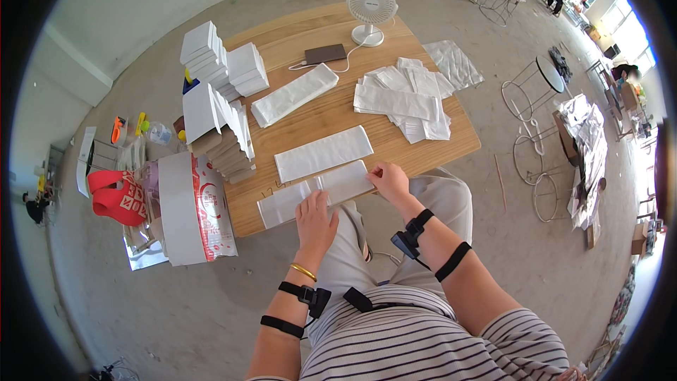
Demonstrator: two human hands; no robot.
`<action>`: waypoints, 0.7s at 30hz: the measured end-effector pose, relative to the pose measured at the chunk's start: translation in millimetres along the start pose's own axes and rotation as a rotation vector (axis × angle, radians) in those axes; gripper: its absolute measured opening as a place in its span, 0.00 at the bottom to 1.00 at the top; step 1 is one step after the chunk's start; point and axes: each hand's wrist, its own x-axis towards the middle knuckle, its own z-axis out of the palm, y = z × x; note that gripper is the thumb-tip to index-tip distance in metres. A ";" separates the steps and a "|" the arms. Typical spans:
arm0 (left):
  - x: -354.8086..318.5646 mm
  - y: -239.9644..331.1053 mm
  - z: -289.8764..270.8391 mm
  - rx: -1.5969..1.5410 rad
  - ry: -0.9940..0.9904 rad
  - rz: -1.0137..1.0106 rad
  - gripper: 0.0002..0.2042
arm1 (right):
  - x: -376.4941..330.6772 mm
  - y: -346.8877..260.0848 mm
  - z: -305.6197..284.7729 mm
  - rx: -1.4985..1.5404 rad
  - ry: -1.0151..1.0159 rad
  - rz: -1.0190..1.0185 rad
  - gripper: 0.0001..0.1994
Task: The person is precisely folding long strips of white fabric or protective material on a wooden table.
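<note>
A long, flat white sleeve (283, 203) lies along the near edge of the wooden table; its left part looks translucent. My left hand (316, 224) rests on its middle with the fingers stretched out. At the sleeve's right end, my right hand (389, 181) has thumb and fingers pinched together on the corner. Just beyond it lies a second white sleeve (323, 154), flat and parallel. Farther back is a neat stack of white sleeves (295, 95). A loose, fanned pile of similar white sleeves (398, 102) covers the right side of the table.
Tall stacks of folded white card (218, 120) stand at the table's left edge. A small white fan (370, 10) and a dark power bank (325, 53) sit at the back, joined by a cable. A round stool (549, 74) stands to the right; people sit farther off.
</note>
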 end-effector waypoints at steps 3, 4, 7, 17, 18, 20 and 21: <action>-1.4 -0.6 -1.4 0.047 -0.025 0.017 0.27 | 1.9 -7.5 2.3 0.051 0.063 -0.062 0.10; -1.7 -0.6 -1.1 0.048 -0.019 0.030 0.27 | 4.5 -8.2 6.0 0.049 0.064 -0.062 0.10; -2.2 -1.0 -0.4 0.062 -0.018 0.043 0.27 | 15.0 -8.8 19.5 0.413 -0.070 -0.131 0.09; -4.1 -1.3 -7.3 0.052 -0.045 0.023 0.28 | 28.5 -9.8 34.2 0.634 -0.107 -0.033 0.09; -5.7 -4.4 -9.1 0.061 -0.047 0.012 0.28 | 25.7 -12.3 31.8 0.653 -0.104 -0.033 0.09; -10.4 -10.0 -15.8 0.024 0.100 -0.052 0.28 | 21.4 -13.7 28.7 0.666 -0.146 -0.032 0.09; -15.9 -16.8 -19.8 0.036 0.099 -0.061 0.28 | 18.3 -14.4 28.0 0.678 -0.160 -0.052 0.09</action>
